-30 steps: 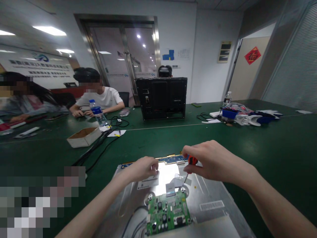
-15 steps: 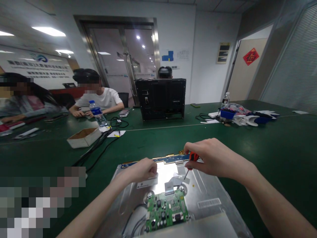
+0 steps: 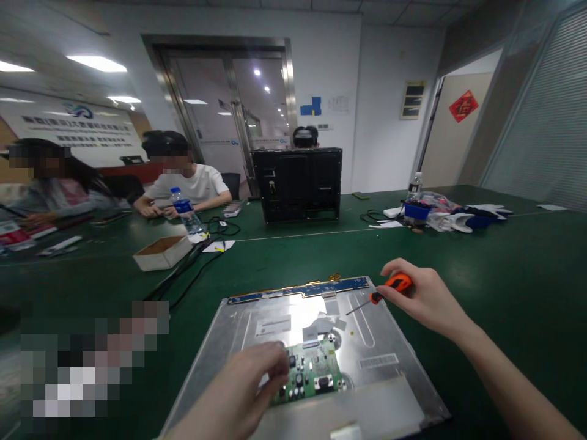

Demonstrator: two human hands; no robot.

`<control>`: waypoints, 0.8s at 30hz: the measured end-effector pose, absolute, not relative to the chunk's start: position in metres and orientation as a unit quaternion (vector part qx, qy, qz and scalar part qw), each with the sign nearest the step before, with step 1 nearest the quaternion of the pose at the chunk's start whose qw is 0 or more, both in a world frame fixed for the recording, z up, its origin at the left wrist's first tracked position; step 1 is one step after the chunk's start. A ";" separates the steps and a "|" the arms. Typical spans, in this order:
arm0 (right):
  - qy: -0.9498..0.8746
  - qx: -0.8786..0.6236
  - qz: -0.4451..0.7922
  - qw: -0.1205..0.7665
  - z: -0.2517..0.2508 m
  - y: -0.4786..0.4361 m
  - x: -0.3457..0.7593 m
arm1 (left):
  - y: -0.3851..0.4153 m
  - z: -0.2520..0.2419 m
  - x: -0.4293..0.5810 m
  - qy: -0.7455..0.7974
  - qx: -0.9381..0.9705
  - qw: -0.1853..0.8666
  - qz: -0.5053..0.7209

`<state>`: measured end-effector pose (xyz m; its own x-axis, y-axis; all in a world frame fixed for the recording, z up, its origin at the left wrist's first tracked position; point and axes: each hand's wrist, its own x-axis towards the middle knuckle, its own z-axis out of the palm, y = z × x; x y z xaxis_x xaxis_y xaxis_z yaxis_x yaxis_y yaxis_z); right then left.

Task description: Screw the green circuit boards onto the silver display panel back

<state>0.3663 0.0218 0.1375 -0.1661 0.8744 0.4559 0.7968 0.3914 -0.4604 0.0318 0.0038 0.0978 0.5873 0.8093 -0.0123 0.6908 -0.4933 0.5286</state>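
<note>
A flat silver display panel [image 3: 220,333] lies back side up before me, carrying a green circuit board [image 3: 314,366] and, along its far edge, a narrow blue circuit strip [image 3: 293,291]. My right hand [image 3: 424,296] grips an orange and black screwdriver [image 3: 397,284] by its handle. The blade slants down to the left over the panel, near strips of grey tape [image 3: 323,324]. At the green board's left edge, my left hand [image 3: 250,379] has its fingers curled together, covering that edge. What sits between those fingers is hidden.
An open box [image 3: 162,253], black cables [image 3: 183,266] and a water bottle [image 3: 186,211] are on the green table to the left. Beyond the panel stands a large black screen [image 3: 298,183]. A blue tray [image 3: 417,212] with bags is at right; people sit across the table.
My left hand has come down from the panel's far part to the green board's left edge. My right hand has moved right with the screwdriver, taking its tip off the tape area.
</note>
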 end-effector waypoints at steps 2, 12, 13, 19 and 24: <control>-0.752 -0.551 0.075 0.354 0.127 0.021 0.370 | -0.011 0.077 0.041 0.433 0.855 0.233 0.165; -0.744 -0.546 0.136 0.360 0.104 0.021 0.361 | -0.013 0.015 0.119 0.380 0.874 0.038 0.301; -0.736 -0.548 0.140 0.372 0.101 0.021 0.361 | -0.013 0.013 0.123 0.385 0.873 0.020 0.299; -0.708 -0.558 0.128 0.413 0.082 0.020 0.363 | -0.019 0.012 0.127 0.424 0.874 -0.003 0.238; -0.716 -0.553 0.116 0.411 0.076 0.017 0.362 | -0.020 0.012 0.125 0.434 0.865 0.019 0.250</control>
